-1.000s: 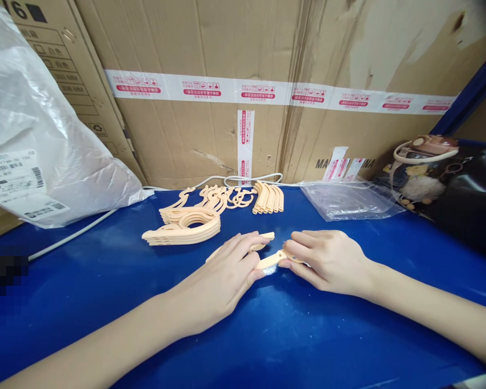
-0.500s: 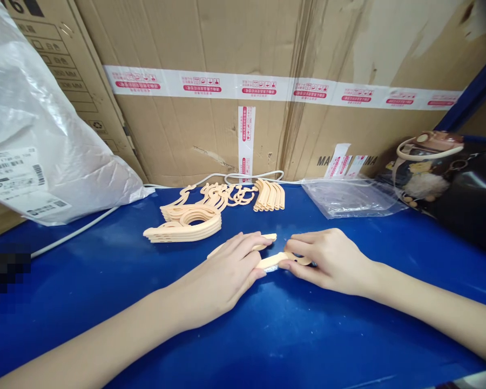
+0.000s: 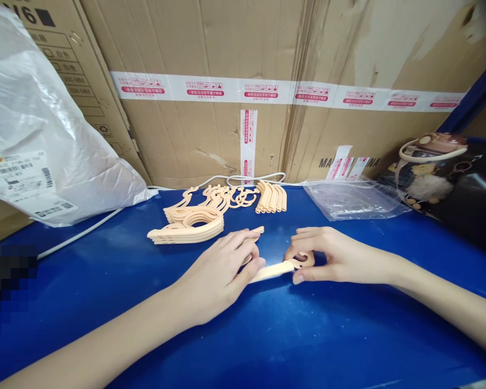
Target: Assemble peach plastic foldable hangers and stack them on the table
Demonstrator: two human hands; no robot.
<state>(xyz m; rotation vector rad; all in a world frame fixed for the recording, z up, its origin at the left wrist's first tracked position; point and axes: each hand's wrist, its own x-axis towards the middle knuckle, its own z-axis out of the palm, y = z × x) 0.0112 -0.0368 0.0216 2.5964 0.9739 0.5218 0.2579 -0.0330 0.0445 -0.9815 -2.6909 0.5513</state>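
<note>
A peach-coloured plastic folding-hanger part (image 3: 273,270) lies low over the blue table, with a straight arm and a rounded end with a hole. My left hand (image 3: 221,273) is closed over its left portion, thumb along the near side; the palm hides much of it. Another tip of peach plastic pokes out beyond my left fingers. At the rounded end, the thumb and forefinger of my right hand (image 3: 334,254) curl around the piece. Behind my left hand sits a stack of curved peach hanger parts (image 3: 188,233).
Loose peach hooks (image 3: 216,197) and a row of short curved arms (image 3: 271,196) lie at the back. A clear plastic bag (image 3: 352,202) is to their right. Cardboard (image 3: 202,129) walls the back, a white parcel bag (image 3: 56,146) stands left, and a bottle (image 3: 433,156) right.
The hanger part and my left hand have shifted slightly left and nearer. My right thumb and forefinger have spread wider around its rounded end, which shows more now.
</note>
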